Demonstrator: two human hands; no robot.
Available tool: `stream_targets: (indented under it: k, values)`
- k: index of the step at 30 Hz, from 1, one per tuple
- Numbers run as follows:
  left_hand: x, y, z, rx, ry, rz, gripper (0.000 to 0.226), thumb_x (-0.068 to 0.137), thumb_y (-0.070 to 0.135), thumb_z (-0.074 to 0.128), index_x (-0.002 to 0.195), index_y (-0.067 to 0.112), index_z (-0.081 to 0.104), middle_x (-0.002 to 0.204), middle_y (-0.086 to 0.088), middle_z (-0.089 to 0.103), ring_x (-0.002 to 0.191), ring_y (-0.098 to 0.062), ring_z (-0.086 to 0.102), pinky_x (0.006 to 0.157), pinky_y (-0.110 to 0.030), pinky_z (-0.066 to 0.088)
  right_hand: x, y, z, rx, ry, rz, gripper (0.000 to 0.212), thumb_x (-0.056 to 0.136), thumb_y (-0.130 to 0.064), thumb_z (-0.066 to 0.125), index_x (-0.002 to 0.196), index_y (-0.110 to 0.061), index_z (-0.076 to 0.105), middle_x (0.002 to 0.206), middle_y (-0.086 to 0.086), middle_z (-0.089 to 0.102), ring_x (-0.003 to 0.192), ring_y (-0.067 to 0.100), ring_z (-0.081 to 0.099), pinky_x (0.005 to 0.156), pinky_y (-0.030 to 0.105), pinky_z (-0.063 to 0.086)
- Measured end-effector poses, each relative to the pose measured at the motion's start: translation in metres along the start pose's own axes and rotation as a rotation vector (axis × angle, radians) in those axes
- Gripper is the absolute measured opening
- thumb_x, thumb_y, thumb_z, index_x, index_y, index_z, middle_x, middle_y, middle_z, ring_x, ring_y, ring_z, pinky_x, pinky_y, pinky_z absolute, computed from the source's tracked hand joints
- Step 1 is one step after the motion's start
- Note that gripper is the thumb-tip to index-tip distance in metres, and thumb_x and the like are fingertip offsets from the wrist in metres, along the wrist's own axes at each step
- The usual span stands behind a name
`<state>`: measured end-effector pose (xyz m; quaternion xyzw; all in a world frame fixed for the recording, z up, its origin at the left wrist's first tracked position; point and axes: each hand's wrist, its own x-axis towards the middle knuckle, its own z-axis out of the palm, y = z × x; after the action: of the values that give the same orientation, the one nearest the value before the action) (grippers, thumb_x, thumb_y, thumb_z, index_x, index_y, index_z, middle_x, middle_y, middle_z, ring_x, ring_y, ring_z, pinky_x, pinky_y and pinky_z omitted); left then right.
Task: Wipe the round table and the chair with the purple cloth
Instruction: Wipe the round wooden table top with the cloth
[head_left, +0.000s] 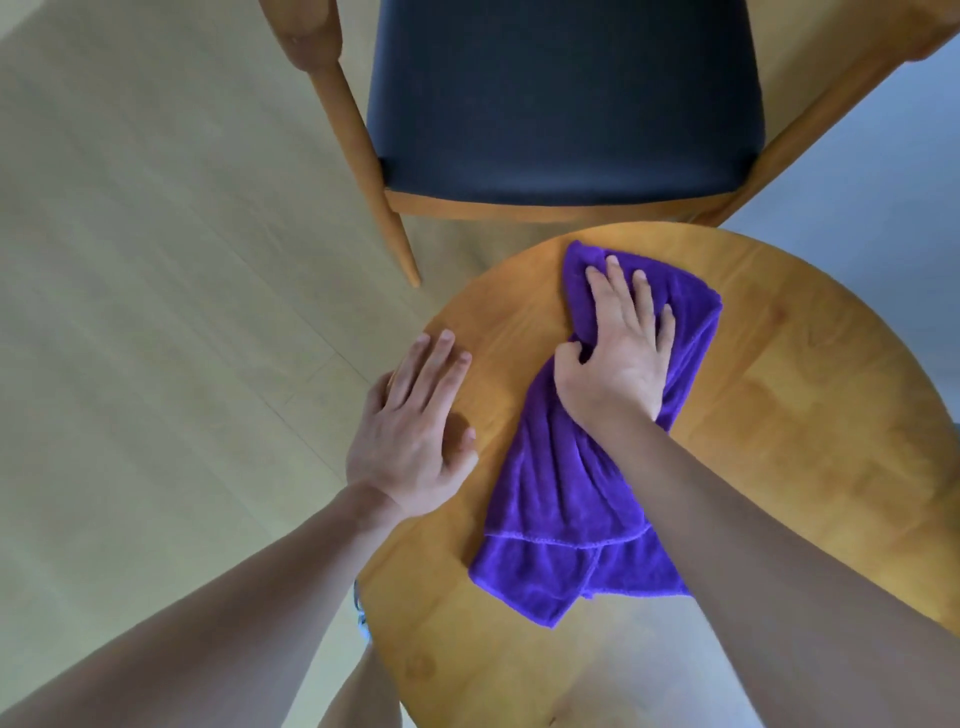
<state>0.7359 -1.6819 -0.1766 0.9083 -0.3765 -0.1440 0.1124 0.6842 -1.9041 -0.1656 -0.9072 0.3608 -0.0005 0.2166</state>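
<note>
Both arms reach fwd; left hand (415, 431) flat, fingers straight; right hand (621, 348) palm-down, thumb apparently curled in.

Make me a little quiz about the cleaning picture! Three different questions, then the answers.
1. True or false: the right hand presses the purple cloth on the round table.
2. What does the left hand rest on? A) the chair B) the table's edge C) the cloth
3. Fill in: the chair has a dark ____ and wooden legs.

Key: 1 true; 2 B; 3 seat.
</note>
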Motion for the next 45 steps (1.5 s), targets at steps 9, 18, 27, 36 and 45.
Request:
stream_targets:
  k: [9, 18, 27, 36, 45]
  values:
    - [0.001, 0.001, 0.0, -0.016, -0.029, -0.027, 0.08, 0.082, 0.045, 0.05, 0.156, 0.022, 0.033, 0.174, 0.003, 0.016, 0.16, -0.019, 0.012, 0.115, -0.05, 0.04, -0.029, 0.002, 0.003, -0.111, -0.364, -0.655, 0.084, 0.077, -0.026, 0.036, 0.161, -0.025, 0.026, 0.171, -0.011, 0.01, 0.158, 0.012, -0.003, 0.127, 0.044, -0.005]
    - [0.0, 0.002, 0.001, -0.018, -0.025, -0.026, 0.08, 0.084, 0.043, 0.048, 0.159, 0.019, 0.034, 0.174, 0.002, 0.016, 0.161, -0.018, 0.011, 0.111, -0.048, 0.041, 0.017, 0.012, -0.006, 0.057, -0.002, -0.08, 0.076, 0.081, -0.01, 0.051, 0.153, -0.031, 0.041, 0.165, -0.015, 0.029, 0.156, 0.011, 0.013, 0.129, 0.042, 0.003]
    - [0.001, 0.001, -0.003, 0.018, -0.033, 0.027, 0.087, 0.079, 0.041, 0.051, 0.16, 0.014, 0.035, 0.172, -0.005, 0.02, 0.161, -0.024, 0.01, 0.13, -0.045, 0.013, -0.009, -0.033, 0.013, 0.011, -0.294, -0.486, 0.076, 0.084, -0.026, 0.037, 0.16, -0.027, 0.03, 0.17, -0.012, 0.014, 0.157, 0.01, -0.003, 0.128, 0.041, -0.007]
    - [0.001, 0.002, -0.001, 0.015, 0.04, 0.031, 0.082, 0.078, 0.027, 0.043, 0.159, 0.012, 0.037, 0.172, -0.005, 0.024, 0.161, -0.024, 0.012, 0.13, -0.042, 0.012, 0.041, 0.017, -0.015, 0.091, 0.024, -0.101, 0.072, 0.079, -0.018, 0.048, 0.151, -0.028, 0.047, 0.163, -0.012, 0.035, 0.155, 0.012, 0.019, 0.129, 0.042, 0.008]
    - [0.001, 0.001, -0.002, 0.011, 0.033, 0.029, 0.083, 0.076, 0.026, 0.045, 0.158, 0.012, 0.038, 0.172, -0.006, 0.023, 0.161, -0.022, 0.009, 0.131, -0.039, 0.01, 0.002, -0.013, -0.004, -0.054, -0.443, -0.675, 0.094, 0.07, -0.023, 0.048, 0.161, -0.028, 0.026, 0.171, -0.014, 0.008, 0.157, 0.009, -0.005, 0.127, 0.042, -0.006]
